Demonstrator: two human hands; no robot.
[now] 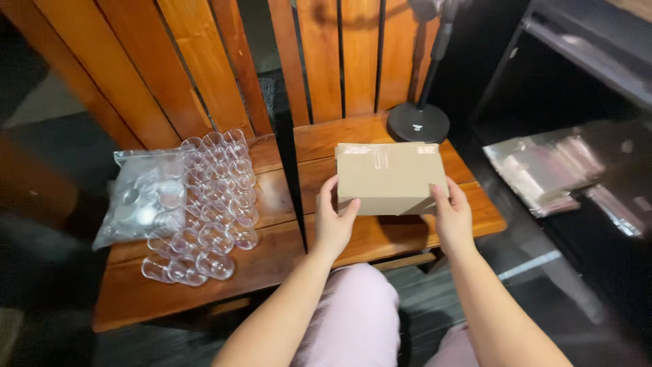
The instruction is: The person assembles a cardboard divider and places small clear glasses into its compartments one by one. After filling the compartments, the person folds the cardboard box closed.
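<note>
A small, stiff, light-looking brown cardboard box [389,177] rests on a wooden chair seat [380,234], clasped at its two short ends between the left hand [332,222] and right hand [452,216], fingers loosely spread, thumbs on top.

Head camera looks steeply down, close over two wooden chair seats [380,238].

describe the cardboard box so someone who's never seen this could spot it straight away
Two wooden chairs stand side by side; look at the right one's seat. The box sits there, gripped at its near corners by the left hand and right hand. It is the only plain brown, opaque thing around: the left chair holds clear plastic cups and a clear bag.
</note>
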